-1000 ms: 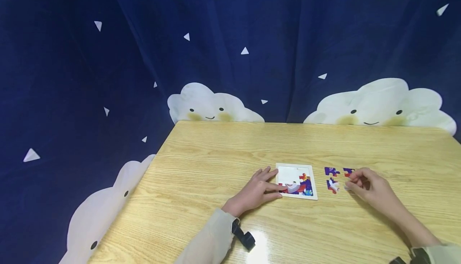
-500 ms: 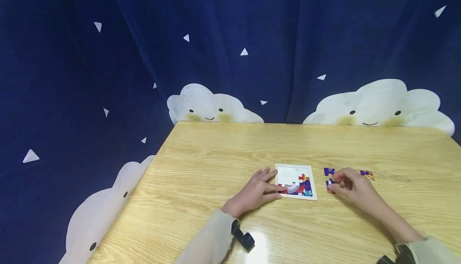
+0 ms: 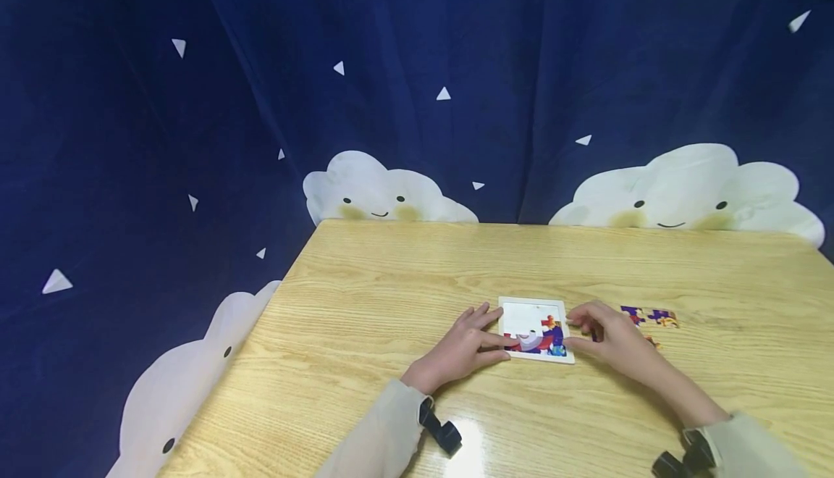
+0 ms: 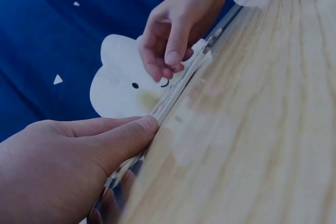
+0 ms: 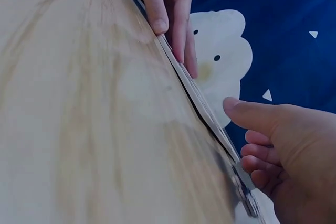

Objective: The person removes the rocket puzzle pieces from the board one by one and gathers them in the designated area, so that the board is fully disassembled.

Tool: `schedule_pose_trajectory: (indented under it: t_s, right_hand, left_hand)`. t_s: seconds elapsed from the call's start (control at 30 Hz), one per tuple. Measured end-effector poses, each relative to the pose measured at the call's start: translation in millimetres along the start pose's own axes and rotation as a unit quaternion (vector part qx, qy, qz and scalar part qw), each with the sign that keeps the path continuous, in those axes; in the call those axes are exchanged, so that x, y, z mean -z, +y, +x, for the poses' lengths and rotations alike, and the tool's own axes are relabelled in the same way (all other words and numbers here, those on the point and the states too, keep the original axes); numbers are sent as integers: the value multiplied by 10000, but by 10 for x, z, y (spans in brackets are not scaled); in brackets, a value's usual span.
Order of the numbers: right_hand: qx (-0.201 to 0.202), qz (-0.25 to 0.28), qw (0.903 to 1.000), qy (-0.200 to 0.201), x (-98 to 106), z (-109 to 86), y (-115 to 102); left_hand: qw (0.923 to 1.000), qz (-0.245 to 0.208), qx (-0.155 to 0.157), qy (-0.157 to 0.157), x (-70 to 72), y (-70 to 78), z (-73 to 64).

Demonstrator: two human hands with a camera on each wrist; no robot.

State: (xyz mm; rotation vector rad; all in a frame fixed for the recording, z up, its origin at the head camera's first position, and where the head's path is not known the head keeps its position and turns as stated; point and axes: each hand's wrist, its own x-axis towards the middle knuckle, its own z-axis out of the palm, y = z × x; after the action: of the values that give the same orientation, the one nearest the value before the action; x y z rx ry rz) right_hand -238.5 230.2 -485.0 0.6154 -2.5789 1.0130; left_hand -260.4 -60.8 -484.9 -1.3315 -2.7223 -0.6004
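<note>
A small white-framed jigsaw puzzle [image 3: 537, 300] lies on the table, part of its picture filled in along the bottom and right. My left hand [image 3: 465, 342] rests on its left side with fingers spread, and the index finger reaches over the lower pieces. In the left wrist view the left thumb [image 4: 147, 123] lies along the frame's edge. Just past the frame's right side is my right hand [image 3: 609, 337], thumb and index finger apart, the other fingers loosely curled. Nothing shows between them. A dark puzzle piece [image 3: 594, 335] lies partly hidden beneath that hand.
Right of the right hand, loose puzzle pieces [image 3: 663, 318] lie on the wooden table [image 3: 391, 268], one partly covered by the hand. A dark blue curtain [image 3: 417, 87] with white clouds hangs behind the table. Black straps [image 3: 443, 431] sit at the wrists.
My right hand has moved left from the loose pieces to the frame's right side, uncovering pieces on the right and covering those nearer the frame. The left hand stays in place.
</note>
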Motion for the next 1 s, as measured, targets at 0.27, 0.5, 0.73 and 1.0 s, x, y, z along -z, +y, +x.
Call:
schedule_pose_trajectory:
  t_s: [0.27, 0.5, 0.73, 1.0]
  right_hand:
    - [-214, 37, 9975, -667, -51, 126, -54]
    - [66, 44, 9962, -862, -76, 170, -33]
    - [-485, 206, 9864, -1555, 7, 239, -92]
    - [-582, 497, 9790, -1888, 16, 283, -62]
  left_hand:
    - [10000, -54, 15, -20, -4, -10, 3]
    - [10000, 17, 15, -32, -8, -20, 7]
    - [10000, -79, 39, -32, -7, -14, 8]
    - [10000, -16, -14, 8, -10, -18, 0]
